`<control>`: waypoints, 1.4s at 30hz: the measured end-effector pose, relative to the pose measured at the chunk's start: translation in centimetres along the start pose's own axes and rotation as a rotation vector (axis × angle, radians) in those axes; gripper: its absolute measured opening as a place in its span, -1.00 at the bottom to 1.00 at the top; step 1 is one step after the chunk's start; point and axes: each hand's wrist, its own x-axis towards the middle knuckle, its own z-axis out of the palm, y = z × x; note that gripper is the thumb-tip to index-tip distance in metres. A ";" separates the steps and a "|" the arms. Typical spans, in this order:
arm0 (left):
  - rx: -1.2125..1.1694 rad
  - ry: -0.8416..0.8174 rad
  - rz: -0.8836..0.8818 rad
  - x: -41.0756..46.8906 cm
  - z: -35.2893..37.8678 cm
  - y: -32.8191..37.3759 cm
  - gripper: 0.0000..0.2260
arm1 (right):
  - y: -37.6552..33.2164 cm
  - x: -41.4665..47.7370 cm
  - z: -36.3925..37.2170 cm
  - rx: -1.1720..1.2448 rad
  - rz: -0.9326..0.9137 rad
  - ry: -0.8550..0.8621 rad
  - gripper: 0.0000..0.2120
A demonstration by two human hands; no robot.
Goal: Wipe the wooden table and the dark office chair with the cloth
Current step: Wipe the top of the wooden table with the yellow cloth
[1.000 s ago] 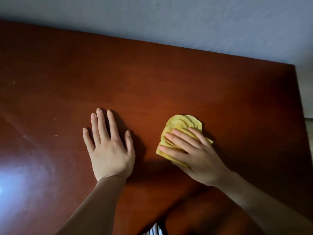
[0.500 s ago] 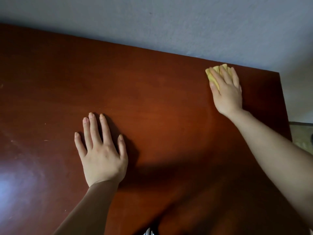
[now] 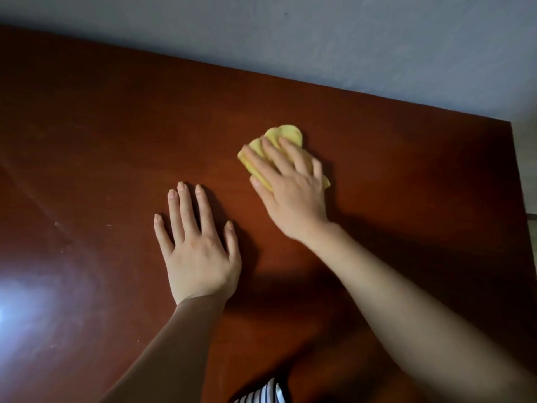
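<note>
The reddish-brown wooden table (image 3: 101, 135) fills most of the view. A bunched yellow cloth (image 3: 286, 135) lies on it right of centre. My right hand (image 3: 290, 187) presses flat on the cloth with straight, spread fingers. My left hand (image 3: 197, 251) rests flat on the bare wood just left of it, fingers spread, holding nothing. The office chair is out of view.
A grey wall (image 3: 348, 48) runs along the table's far edge. The table's right edge (image 3: 521, 199) drops off to a strip of floor. A bright glare patch (image 3: 26, 303) sits on the wood at the near left. Striped clothing (image 3: 264, 394) shows at the bottom edge.
My right hand has drawn the cloth back from the far right corner toward the middle of the table, near my left hand. My left hand has stayed flat in place.
</note>
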 end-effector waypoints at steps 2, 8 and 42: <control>0.005 -0.003 0.004 0.0 0.1 0.0 -0.42 | -1.3 -2.5 0.3 0.002 -0.075 0.010 -0.55; 0.021 -0.003 0.018 0.3 0.0 0.1 -0.42 | -2.8 -7.8 0.6 0.068 -0.116 0.048 -0.56; -0.138 0.048 -0.130 -12.8 -4.5 -6.4 -0.40 | 0.6 -12.0 -0.4 0.241 -0.692 -0.092 -0.65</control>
